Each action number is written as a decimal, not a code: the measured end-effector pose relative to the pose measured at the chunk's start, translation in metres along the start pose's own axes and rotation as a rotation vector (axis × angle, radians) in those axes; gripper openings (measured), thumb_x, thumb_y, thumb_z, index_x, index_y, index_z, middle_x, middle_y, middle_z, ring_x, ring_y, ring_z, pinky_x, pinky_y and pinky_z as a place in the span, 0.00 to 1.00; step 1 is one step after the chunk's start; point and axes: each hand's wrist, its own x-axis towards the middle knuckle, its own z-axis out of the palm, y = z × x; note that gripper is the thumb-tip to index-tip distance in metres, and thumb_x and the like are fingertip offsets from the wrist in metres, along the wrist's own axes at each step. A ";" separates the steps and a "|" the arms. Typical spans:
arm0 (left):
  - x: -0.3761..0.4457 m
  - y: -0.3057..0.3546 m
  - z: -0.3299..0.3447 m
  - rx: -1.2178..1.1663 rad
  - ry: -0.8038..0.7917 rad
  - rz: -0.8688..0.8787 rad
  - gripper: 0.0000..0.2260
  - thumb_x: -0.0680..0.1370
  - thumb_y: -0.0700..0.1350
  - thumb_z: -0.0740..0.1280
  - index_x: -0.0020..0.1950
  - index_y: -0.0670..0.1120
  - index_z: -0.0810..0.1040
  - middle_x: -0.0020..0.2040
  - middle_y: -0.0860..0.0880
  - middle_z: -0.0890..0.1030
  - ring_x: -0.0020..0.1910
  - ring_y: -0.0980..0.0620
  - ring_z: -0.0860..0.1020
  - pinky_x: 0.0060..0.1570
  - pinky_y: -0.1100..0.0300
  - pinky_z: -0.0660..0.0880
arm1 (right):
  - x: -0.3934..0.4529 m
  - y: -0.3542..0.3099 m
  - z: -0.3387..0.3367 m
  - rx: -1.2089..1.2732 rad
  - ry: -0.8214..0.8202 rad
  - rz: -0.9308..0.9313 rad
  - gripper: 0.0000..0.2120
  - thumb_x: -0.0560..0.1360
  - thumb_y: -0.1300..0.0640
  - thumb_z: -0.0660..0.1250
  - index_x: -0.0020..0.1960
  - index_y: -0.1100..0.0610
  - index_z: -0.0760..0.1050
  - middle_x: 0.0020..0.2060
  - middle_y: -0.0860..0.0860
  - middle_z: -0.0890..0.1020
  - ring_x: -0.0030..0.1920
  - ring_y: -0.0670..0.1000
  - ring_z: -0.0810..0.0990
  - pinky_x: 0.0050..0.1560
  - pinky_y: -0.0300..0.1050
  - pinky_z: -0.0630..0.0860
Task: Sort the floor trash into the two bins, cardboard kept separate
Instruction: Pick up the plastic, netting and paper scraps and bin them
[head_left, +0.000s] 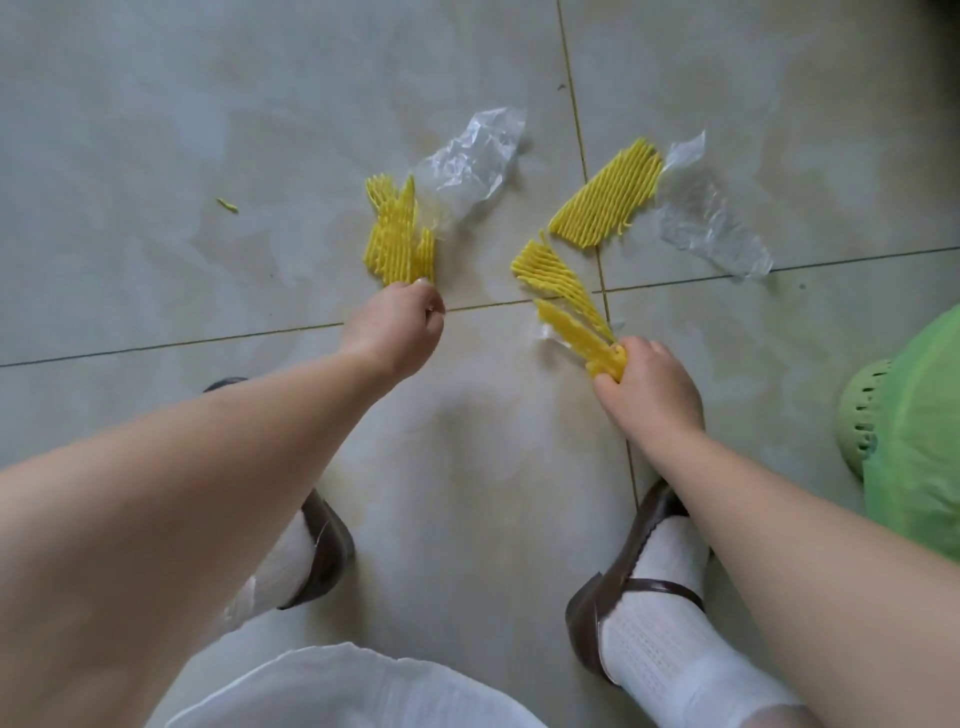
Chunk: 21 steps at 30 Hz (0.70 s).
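Floor trash mid-pickup: left hand (397, 325) fingers pinch yellow foam net (399, 239), right hand (652, 387) grips another net piece (566, 296). Third net (605, 195), 2 clear plastic wraps (470, 156) (711, 223) left at frame centre; green bin (914, 426) at right edge, no cardboard seen.

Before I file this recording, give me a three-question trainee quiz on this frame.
1. True or false: the right hand grips a strip of yellow foam netting.
2. What is the left hand pinching?
3. Which lies loose beyond the floor joint? A) yellow foam net sheet B) cardboard box

Key: 1 true. 2 the bunched yellow foam net, beside crumpled clear plastic film. 3 A, the net sheet.
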 end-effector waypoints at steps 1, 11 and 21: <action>0.001 -0.005 -0.005 0.005 0.019 -0.033 0.12 0.78 0.49 0.58 0.57 0.50 0.76 0.57 0.44 0.77 0.56 0.40 0.76 0.47 0.54 0.72 | 0.003 -0.005 -0.005 0.013 0.021 -0.011 0.15 0.73 0.53 0.63 0.57 0.57 0.73 0.54 0.58 0.76 0.56 0.62 0.74 0.51 0.51 0.72; 0.044 -0.028 -0.019 -0.186 0.170 -0.207 0.17 0.73 0.50 0.70 0.62 0.51 0.76 0.62 0.45 0.73 0.64 0.43 0.70 0.61 0.55 0.67 | 0.042 -0.043 -0.004 -0.176 -0.061 -0.379 0.15 0.71 0.49 0.69 0.57 0.48 0.79 0.73 0.52 0.62 0.74 0.55 0.57 0.70 0.56 0.62; 0.076 -0.012 0.007 -0.186 0.105 -0.178 0.28 0.70 0.46 0.70 0.69 0.54 0.68 0.68 0.44 0.64 0.66 0.41 0.66 0.66 0.54 0.65 | 0.069 -0.041 0.013 -0.156 -0.037 -0.384 0.18 0.70 0.62 0.67 0.59 0.53 0.73 0.63 0.56 0.67 0.63 0.59 0.66 0.54 0.53 0.73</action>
